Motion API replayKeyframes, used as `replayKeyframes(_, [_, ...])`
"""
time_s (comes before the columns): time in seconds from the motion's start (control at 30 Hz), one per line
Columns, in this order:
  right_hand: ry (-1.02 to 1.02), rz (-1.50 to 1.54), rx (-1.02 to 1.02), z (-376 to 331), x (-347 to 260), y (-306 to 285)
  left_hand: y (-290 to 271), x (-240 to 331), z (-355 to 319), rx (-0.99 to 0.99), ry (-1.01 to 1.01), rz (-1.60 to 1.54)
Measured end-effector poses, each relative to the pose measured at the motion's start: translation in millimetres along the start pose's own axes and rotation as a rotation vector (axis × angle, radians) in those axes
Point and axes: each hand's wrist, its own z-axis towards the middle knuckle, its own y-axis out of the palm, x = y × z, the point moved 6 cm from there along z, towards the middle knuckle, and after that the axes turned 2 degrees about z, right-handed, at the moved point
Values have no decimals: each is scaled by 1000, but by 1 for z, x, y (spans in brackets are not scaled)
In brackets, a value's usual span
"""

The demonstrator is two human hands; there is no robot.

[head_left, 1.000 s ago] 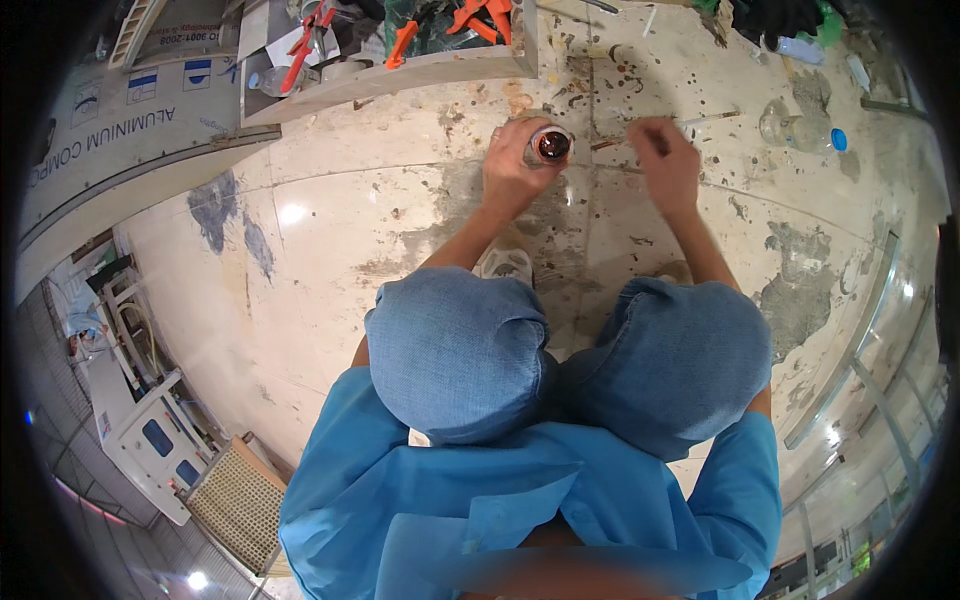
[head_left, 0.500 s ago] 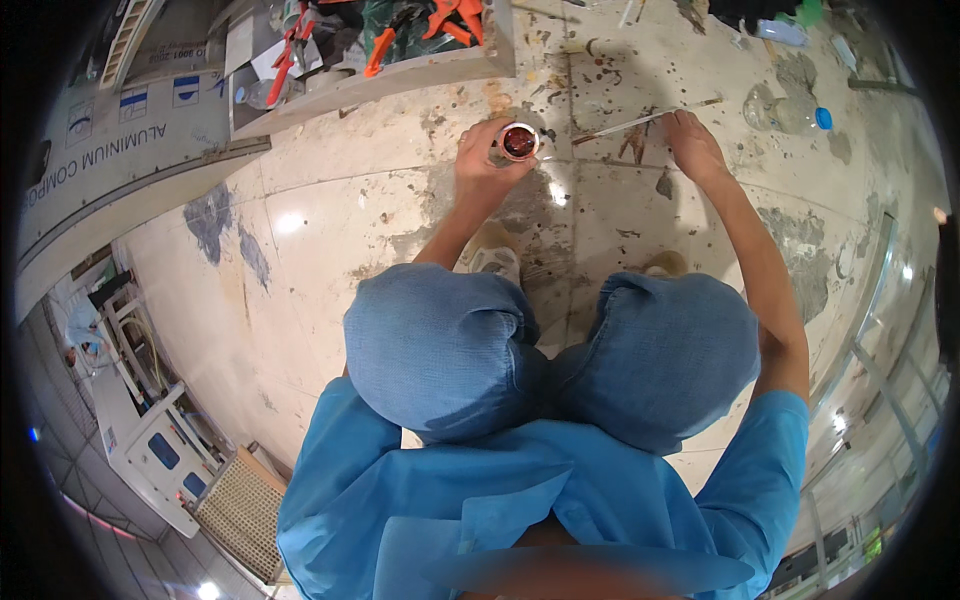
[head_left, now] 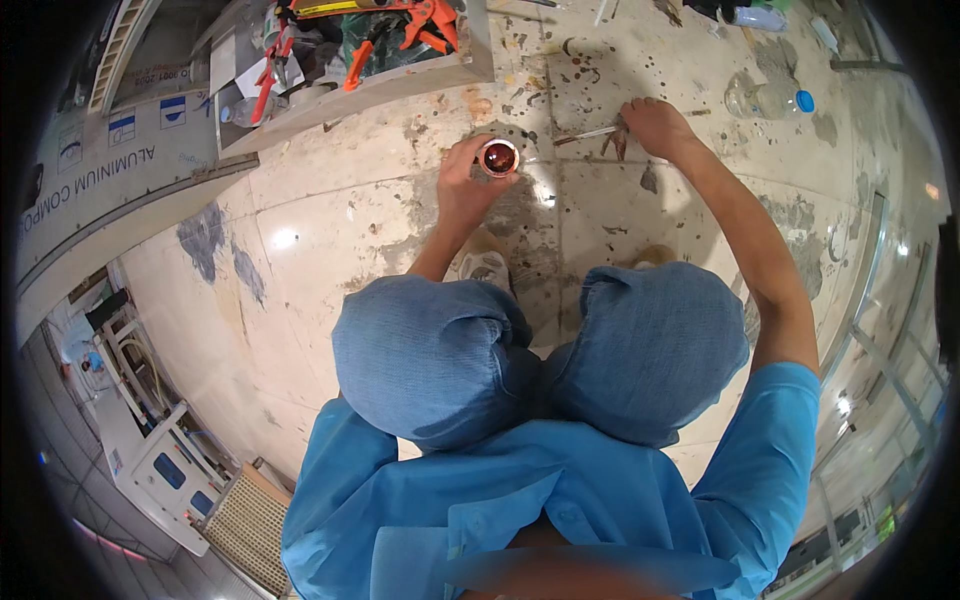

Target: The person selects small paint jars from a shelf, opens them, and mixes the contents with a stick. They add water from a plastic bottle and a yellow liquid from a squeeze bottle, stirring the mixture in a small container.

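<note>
Grip, left: the small round open can with dark red-brown liquid inside (head_left: 498,157) is wrapped by the left hand (head_left: 466,183), fingers closed round its side, and it's kept close above the stained pale stone floor tiles (head_left: 330,215), mouth up.
Grip, right: a thin pale brush or stick-like tool (head_left: 588,134) is pinched by the right hand (head_left: 655,125), closed on one end. What kind of tip it has can't be told, too small.
Where the work is: the tool is laid low across the floor right by the tile joint, its free end pointing toward the can, the two just beside each other.
Doing it well: the can is best kept level so nothing gets slopped, and only a little liquid should be picked up per dip.
Stroke: short passes along the joint are probably safer than long ones, since the tile is already blotchy.
Watch out: the clear plastic bottle with a blue cap (head_left: 765,100) lies near the right forearm and could be knocked.
Around: a grey tray of orange-handled clamps and tools (head_left: 360,45) sits well apart to the upper left.
Posture: the knees in blue denim (head_left: 540,350) are tucked under, so reach is limited.
</note>
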Motion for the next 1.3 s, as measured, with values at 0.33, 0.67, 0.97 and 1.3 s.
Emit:
replayKeyframes(0.33, [54, 186, -27, -22, -7, 10, 6, -4, -3, 1, -38, -33])
replayKeyframes(0.67, [79, 320, 112, -65, -35, 5, -8, -2, -6, 61, -38, -51])
replayKeyframes(0.97, [150, 253, -52, -69, -33, 29, 3, 7, 2, 46, 18, -25])
replayKeyframes(1.3, [461, 1669, 361, -78, -13, -58, -12, 4, 5, 140, -30, -49])
